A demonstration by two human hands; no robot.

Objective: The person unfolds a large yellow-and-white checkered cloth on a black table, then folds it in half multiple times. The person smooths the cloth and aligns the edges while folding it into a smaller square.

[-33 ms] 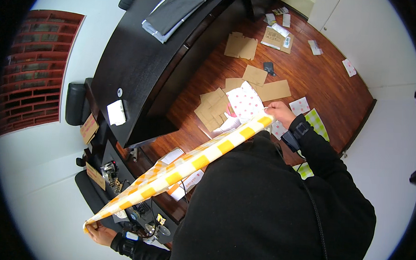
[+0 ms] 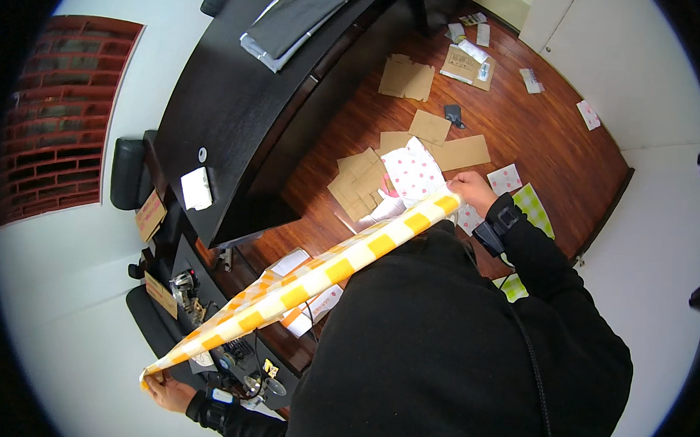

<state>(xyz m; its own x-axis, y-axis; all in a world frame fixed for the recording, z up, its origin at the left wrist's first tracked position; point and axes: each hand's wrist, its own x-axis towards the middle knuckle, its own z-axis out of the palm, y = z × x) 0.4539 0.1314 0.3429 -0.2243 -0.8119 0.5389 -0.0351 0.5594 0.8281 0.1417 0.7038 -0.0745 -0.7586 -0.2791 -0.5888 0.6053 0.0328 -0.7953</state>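
Note:
A yellow-and-white checked cloth (image 2: 296, 296) is stretched between my two hands, running on a slant across my front. At the lower left, my left hand (image 2: 170, 393) is closed on one corner, with thumb and fingers pinched together. My right hand (image 2: 474, 193) is higher and to the right, pinching the opposite end of the upper edge. The lower part of the cloth hangs away from me and is partly hidden behind its edge. Just beyond my right hand, a white sheet with pink dots (image 2: 412, 170) lies over cardboard on the floor.
Flattened cardboard pieces (image 2: 358, 186) and a small black item (image 2: 453, 115) are scattered on the wooden floor (image 2: 518, 124). To the left stands a black desk (image 2: 237, 112) bearing folded dark cloth (image 2: 304, 17). Green checked material (image 2: 535, 209) lies by my right arm.

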